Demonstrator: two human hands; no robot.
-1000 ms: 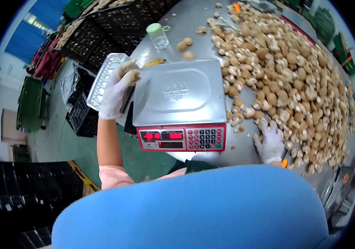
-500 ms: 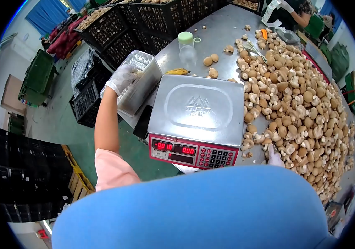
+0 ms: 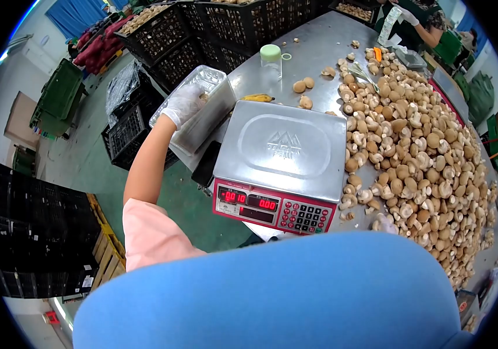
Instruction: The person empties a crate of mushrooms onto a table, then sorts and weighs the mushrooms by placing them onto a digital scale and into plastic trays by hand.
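Note:
My left hand (image 3: 183,104), in a white glove, reaches into a bin of clear plastic trays (image 3: 207,74) left of the scale. Its fingers are bent in among the trays; what they close on is hidden. A silver-topped red scale (image 3: 281,145) stands in front of me, its plate bare and its display lit. At the near edge of a large mushroom pile (image 3: 423,168) is my right hand (image 3: 386,223), also gloved. Most of it is hidden by my blue clothing and its fingers do not show clearly.
Behind the scale are a yellow banana (image 3: 257,98), a green-lidded jar (image 3: 271,61) and a few loose mushrooms (image 3: 303,85). Black crates (image 3: 249,26) of mushrooms line the far side. A co-worker's gloved hand (image 3: 407,15) holds a label strip at the far right.
The view has shifted slightly. My left hand has moved a little right and up within the tray bin. My right hand stays by the pile's near edge.

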